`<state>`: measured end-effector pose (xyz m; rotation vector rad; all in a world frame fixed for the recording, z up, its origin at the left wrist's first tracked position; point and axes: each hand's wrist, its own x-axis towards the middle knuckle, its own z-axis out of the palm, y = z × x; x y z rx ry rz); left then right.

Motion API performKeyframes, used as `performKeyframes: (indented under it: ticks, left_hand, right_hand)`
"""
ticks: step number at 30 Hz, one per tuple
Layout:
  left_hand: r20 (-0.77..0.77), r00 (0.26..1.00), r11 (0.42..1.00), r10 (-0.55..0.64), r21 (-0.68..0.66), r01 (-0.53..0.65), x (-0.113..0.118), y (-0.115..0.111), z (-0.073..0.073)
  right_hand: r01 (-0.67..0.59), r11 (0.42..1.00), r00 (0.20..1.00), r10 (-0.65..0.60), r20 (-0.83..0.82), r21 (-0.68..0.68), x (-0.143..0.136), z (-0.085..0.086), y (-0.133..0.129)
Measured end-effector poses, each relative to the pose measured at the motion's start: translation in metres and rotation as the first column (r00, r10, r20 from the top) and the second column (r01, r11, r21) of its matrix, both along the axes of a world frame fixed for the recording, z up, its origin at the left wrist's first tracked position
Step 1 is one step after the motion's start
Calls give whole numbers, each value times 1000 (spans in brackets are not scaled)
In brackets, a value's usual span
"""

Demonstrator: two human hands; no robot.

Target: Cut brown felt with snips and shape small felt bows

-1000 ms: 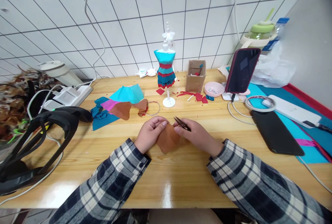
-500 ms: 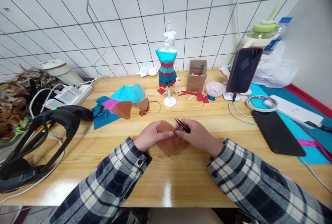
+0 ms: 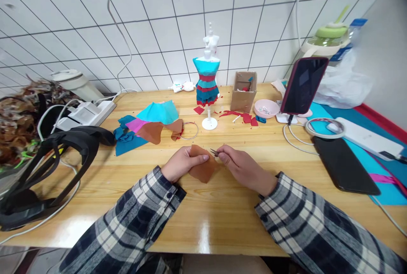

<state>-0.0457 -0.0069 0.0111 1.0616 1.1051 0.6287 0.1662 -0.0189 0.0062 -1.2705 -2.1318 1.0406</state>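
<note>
**Head view: two hands on a brown felt piece, snips at its edge**

Head-camera picture shows the left hand (image 3: 179,164) pinching a brown felt piece (image 3: 201,167) near the front middle of the wooden table (image 3: 222,219); the thumb lies on top of the cloth and the fingers curl under its left edge. The right hand (image 3: 244,169) is closed around small thread snips (image 3: 214,152), whose dark tips point left and meet the upper right edge of the felt. Whether the blades are parted is too small to tell. Both forearms, in plaid sleeves, rest on the table and angle inward, so the hands nearly touch over the cloth.

Beyond the hands stands a small white mannequin (image 3: 207,79) on a round base, dressed in turquoise and red bands. To its left lies a pile of felt scraps (image 3: 149,123) in turquoise, pink and brown. To its right are a cardboard box (image 3: 244,91), a pink dish (image 3: 266,108) and a phone (image 3: 303,85) propped upright with a dark screen. A black headset (image 3: 47,168) lies at the far left. No writing or brand can be read anywhere.
</note>
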Motion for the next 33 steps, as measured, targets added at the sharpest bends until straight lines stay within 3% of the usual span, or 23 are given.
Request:
performKeyframes:
  ticks: [12, 33]
  left_hand:
    - [-84, 996, 994, 0, 111, 9, 1, 0, -4]
    - [31, 996, 995, -87, 48, 86, 2, 0, -2]
  right_hand:
    - [-20, 998, 968, 6, 251, 53, -2, 4, -4]
    - [-55, 997, 959, 37, 282, 57, -4, 4, -5]
